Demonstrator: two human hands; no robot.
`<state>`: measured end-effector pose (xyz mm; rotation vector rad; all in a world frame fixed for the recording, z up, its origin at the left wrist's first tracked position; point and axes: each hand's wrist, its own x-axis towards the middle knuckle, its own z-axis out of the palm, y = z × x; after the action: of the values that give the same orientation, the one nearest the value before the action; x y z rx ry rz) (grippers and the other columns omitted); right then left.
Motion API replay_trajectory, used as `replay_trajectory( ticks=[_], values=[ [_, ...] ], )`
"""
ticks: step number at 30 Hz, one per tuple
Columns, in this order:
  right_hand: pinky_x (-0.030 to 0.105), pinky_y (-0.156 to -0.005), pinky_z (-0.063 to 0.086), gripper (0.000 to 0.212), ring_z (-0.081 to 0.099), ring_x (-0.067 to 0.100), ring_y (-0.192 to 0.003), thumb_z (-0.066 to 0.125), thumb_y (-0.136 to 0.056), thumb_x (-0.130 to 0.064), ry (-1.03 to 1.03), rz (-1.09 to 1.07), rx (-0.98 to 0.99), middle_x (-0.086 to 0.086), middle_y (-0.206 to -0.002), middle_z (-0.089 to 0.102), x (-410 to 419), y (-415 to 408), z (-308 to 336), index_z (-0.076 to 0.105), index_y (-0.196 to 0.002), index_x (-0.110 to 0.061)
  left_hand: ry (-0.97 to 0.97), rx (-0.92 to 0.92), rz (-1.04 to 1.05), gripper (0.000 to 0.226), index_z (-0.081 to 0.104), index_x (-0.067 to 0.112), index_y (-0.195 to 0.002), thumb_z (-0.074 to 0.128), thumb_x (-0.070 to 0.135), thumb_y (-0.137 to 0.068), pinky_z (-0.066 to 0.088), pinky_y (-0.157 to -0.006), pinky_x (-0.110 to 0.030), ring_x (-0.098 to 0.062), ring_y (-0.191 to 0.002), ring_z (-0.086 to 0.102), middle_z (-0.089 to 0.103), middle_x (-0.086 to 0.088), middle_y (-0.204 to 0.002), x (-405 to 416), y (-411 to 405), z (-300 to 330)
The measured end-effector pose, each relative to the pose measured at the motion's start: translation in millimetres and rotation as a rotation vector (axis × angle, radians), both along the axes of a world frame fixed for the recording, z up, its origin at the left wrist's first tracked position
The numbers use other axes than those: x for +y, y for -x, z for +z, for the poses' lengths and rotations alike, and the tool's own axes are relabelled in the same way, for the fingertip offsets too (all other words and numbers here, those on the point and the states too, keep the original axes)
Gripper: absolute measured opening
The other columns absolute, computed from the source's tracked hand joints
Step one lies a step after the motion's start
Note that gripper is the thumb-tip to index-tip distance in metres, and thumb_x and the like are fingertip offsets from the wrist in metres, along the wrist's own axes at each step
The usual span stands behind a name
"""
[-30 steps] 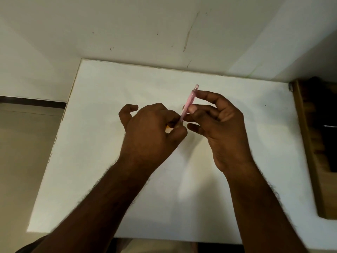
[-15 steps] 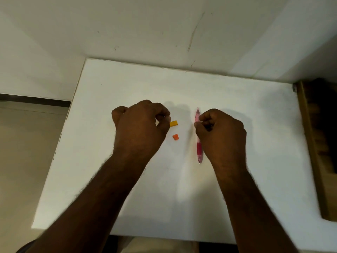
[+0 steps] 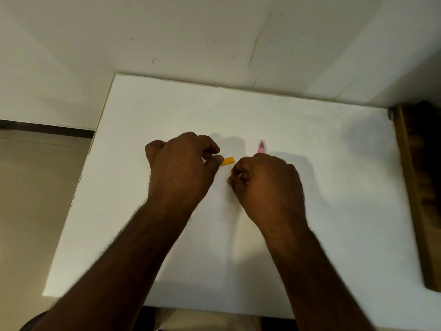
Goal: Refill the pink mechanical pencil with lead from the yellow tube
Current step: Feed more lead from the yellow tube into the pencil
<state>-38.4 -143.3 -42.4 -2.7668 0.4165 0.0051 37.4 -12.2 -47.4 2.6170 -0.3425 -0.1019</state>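
Observation:
The yellow lead tube (image 3: 227, 161) pokes out to the right from between the thumb and fingers of my left hand (image 3: 182, 168), which grips its other end just above the white table (image 3: 334, 187). My right hand (image 3: 268, 187) is curled knuckles-up beside it. Its fingertips pinch a small orange cap (image 3: 232, 174), of which only a sliver shows. The pink mechanical pencil (image 3: 261, 146) lies on the table, pointing away from me. Only its far end is visible; the rest is hidden under my right hand.
The table's back edge meets a white wall (image 3: 214, 44). A brown wooden piece of furniture (image 3: 420, 187) stands against the table's right edge. Beige floor (image 3: 35, 199) lies beyond the left edge.
My right hand laid the pencil on the table, then moved left over the orange cap that lay there and closed on it. My left hand still holds the yellow tube.

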Motion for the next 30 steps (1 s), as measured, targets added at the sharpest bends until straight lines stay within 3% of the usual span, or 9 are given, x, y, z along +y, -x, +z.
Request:
replay_trajectory(
  ticks=[3, 7, 10, 14, 20, 30],
  values=[
    [0.027, -0.072, 0.048, 0.014, 0.066, 0.020, -0.083, 0.070, -0.090, -0.035, -0.110, -0.056, -0.033, -0.002, -0.088, 0.073, -4, 1, -1, 0.078, -0.097, -0.026, -0.022, 0.009, -0.037, 0.021, 0.070, 0.038, -0.099, 0.070, 0.052, -0.084, 0.019, -0.089, -0.033, -0.002, -0.081, 0.057, 0.066, 0.016, -0.088, 0, 1, 0],
    [0.015, -0.061, 0.041, 0.008, 0.061, 0.006, -0.065, 0.080, -0.081, -0.026, -0.317, -0.174, -0.096, -0.010, -0.077, 0.072, -13, 1, 0, 0.073, -0.083, -0.025, -0.042, 0.029, -0.062, 0.026, 0.071, 0.038, -0.101, 0.073, 0.054, -0.079, 0.023, -0.100, -0.042, -0.006, -0.091, 0.064, 0.069, 0.015, -0.092, -2, 3, 1],
    [0.019, -0.062, 0.050, 0.008, 0.065, 0.007, -0.062, 0.082, -0.080, -0.024, -0.528, -0.281, -0.163, -0.012, -0.071, 0.071, -17, -1, 0, 0.074, -0.083, -0.024, -0.068, 0.020, -0.068, 0.021, 0.072, 0.038, -0.097, 0.072, 0.051, -0.081, 0.022, -0.102, -0.044, -0.008, -0.091, 0.064, 0.069, 0.014, -0.089, -4, 3, 1],
    [0.019, -0.075, 0.057, 0.020, 0.072, 0.005, -0.075, 0.076, -0.087, -0.019, -0.848, -0.416, -0.271, -0.013, -0.078, 0.076, -21, -2, 4, 0.079, -0.104, -0.030, -0.062, -0.001, -0.101, 0.011, 0.072, 0.036, -0.088, 0.067, 0.045, -0.083, 0.019, -0.103, -0.043, -0.008, -0.086, 0.063, 0.065, 0.012, -0.081, -6, 4, 3],
    [0.031, -0.080, 0.063, 0.011, 0.079, 0.021, -0.085, 0.076, -0.089, -0.012, -1.204, -0.639, -0.316, 0.002, -0.089, 0.082, -28, -1, 7, 0.080, -0.096, -0.020, 0.047, -0.081, -0.167, 0.011, 0.071, 0.036, -0.087, 0.070, 0.043, -0.079, 0.018, -0.106, -0.044, -0.006, -0.084, 0.063, 0.064, 0.016, -0.080, -11, 8, 13],
    [0.031, -0.078, 0.064, 0.008, 0.080, 0.021, -0.086, 0.080, -0.086, -0.016, -1.256, -0.657, -0.303, 0.001, -0.091, 0.083, -24, -2, 7, 0.080, -0.093, -0.019, 0.109, -0.162, -0.215, 0.011, 0.071, 0.035, -0.088, 0.069, 0.042, -0.080, 0.021, -0.106, -0.046, -0.008, -0.086, 0.064, 0.066, 0.016, -0.081, -15, 14, 22]
  ],
)
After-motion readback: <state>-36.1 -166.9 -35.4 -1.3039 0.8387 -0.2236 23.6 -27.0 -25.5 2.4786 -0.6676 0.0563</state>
